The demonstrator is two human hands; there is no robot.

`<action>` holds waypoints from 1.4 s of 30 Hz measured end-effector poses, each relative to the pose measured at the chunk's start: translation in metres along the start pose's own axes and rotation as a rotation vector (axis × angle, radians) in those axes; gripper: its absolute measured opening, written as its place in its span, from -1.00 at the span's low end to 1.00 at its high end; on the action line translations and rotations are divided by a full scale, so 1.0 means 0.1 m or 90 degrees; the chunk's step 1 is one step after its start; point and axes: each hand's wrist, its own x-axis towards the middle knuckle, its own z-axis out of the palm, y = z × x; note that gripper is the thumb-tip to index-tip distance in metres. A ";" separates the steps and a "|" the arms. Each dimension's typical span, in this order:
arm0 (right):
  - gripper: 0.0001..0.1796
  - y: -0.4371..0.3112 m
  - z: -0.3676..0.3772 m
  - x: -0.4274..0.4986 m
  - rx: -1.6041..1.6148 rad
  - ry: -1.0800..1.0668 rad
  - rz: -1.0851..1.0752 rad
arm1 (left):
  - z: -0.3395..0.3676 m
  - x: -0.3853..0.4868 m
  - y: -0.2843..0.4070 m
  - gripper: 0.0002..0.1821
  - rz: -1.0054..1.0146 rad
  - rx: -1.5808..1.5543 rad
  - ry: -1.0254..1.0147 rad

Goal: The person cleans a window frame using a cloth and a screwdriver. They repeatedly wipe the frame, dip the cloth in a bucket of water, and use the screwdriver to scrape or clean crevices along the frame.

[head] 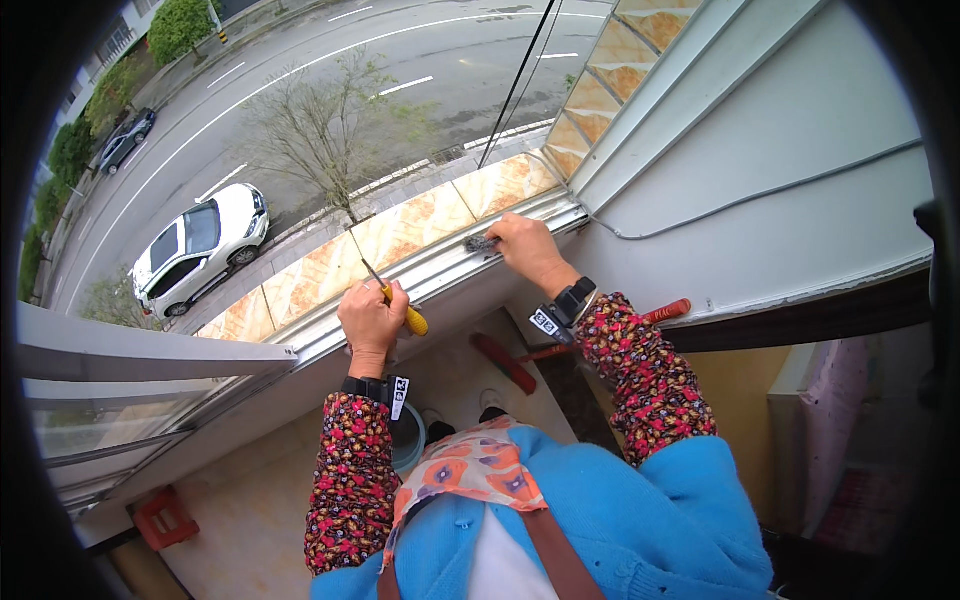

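My left hand (pixel 373 315) is closed around a screwdriver with a yellow handle (pixel 415 319); its dark shaft points up and outward over the sill. In my right hand (pixel 525 244) is a small grey scouring pad (pixel 480 244), which rests on the white metal window track (pixel 427 274) near the track's right end. Some dark dirt shows on the track beside the pad. Marbled orange tiles (pixel 420 221) cover the ledge just outside the track. Both wrists wear black bands, and floral sleeves cover my forearms.
A sliding window frame (pixel 165 349) stands at the left. Below are a light blue bucket (pixel 409 439), a red broom (pixel 504 363) and a red plastic stool (pixel 165 517). A grey cable (pixel 675 225) crosses the white panel at the right. Outside, far below, lies a road with cars.
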 end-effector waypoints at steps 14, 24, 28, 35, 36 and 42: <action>-0.82 0.21 -0.01 -0.02 -0.011 -0.012 0.027 | -0.01 0.02 0.02 -0.75 0.003 -0.027 0.009; -0.86 -0.03 0.07 0.00 0.071 -0.014 -0.061 | 0.02 0.00 -0.02 -0.74 -0.006 -0.003 -0.025; -0.82 0.34 -0.14 0.00 -0.080 0.015 0.102 | 0.01 0.01 0.00 -0.73 -0.015 -0.024 -0.016; -0.87 -0.07 0.10 0.04 0.055 -0.036 -0.024 | 0.00 0.01 -0.01 -0.75 0.006 -0.018 -0.006; -0.87 0.02 0.02 0.04 0.032 -0.022 -0.040 | 0.00 0.01 -0.01 -0.75 0.009 -0.021 0.007; -0.89 0.21 -0.11 0.06 -0.122 -0.036 0.091 | 0.02 -0.01 0.00 -0.73 0.019 0.000 -0.008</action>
